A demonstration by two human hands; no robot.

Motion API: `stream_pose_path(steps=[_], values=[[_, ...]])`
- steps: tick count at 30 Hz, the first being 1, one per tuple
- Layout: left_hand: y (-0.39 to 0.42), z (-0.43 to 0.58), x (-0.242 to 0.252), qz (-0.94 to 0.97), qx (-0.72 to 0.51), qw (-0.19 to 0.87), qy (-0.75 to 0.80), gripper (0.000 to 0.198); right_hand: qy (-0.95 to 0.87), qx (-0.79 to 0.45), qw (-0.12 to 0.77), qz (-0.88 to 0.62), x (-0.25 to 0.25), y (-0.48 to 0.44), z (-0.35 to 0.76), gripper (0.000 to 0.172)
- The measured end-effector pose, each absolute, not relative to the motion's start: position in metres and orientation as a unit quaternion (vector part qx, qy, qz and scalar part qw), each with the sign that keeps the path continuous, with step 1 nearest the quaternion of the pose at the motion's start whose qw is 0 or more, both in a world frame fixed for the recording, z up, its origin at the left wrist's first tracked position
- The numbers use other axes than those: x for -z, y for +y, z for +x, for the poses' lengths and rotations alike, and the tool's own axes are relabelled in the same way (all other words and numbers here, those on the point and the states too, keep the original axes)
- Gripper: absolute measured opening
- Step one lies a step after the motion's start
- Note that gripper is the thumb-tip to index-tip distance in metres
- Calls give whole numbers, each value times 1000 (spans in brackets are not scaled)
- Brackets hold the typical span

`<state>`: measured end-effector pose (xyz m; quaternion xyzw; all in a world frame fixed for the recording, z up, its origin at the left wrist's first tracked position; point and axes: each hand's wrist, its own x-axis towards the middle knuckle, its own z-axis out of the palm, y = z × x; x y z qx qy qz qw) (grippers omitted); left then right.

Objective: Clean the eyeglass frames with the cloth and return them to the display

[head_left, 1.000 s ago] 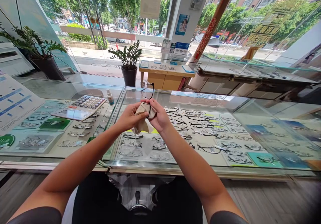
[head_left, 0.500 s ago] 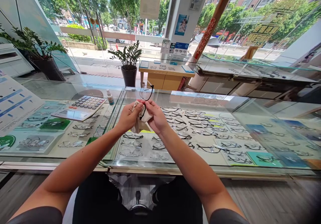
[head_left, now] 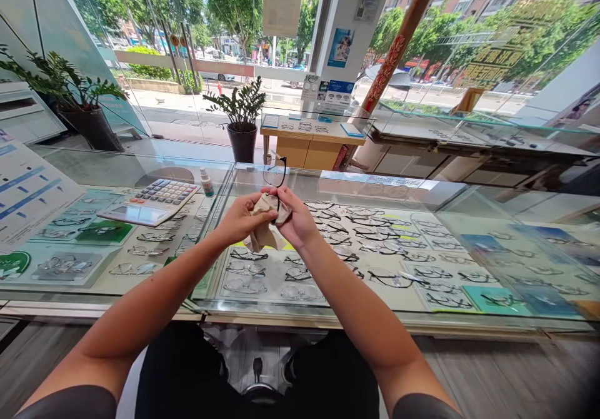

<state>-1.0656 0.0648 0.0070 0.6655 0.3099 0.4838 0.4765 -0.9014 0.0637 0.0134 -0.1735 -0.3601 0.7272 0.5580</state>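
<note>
Above the glass display counter, my left hand is closed on a beige cloth, its thumb pressed toward the other hand. Dark-framed eyeglasses are gripped by my right hand, one lens sticking up above the fingers. The cloth is bunched around the lower part of the glasses between both hands, and a loose end hangs below. That lower part of the frame is mostly hidden by cloth and fingers.
The glass counter holds rows of eyeglasses under its top. On it at left are a calculator, a small spray bottle and a printed sheet. A potted plant stands beyond, near a wooden display cabinet.
The left thumb and fingers have shifted right across the cloth, which is now spread more over the glasses. The right hand has turned slightly, and the glasses stay held between the hands.
</note>
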Motion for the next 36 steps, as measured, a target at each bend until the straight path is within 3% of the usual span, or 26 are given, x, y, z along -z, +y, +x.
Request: stream_pose_path(steps=[5, 13, 18, 22, 28, 36], values=[[61, -1061, -5, 642, -535, 444, 325, 53, -388, -712, 563, -162, -15, 55, -909, 26], [60, -1058, -7, 619, -576, 400, 355, 68, -413, -685, 573, -179, -17, 54, -910, 34], [71, -1070, -7, 642, -490, 514, 290, 63, -416, -682, 567, -201, -19, 63, -898, 34], [83, -1080, -7, 588, -504, 566, 283, 60, -422, -673, 569, -212, -24, 67, -888, 35], [91, -1087, -13, 539, -545, 573, 289, 65, -470, -632, 571, -232, -31, 67, -881, 35], [83, -1085, -21, 530, -558, 579, 270, 63, -526, -620, 511, -279, -18, 69, -891, 28]])
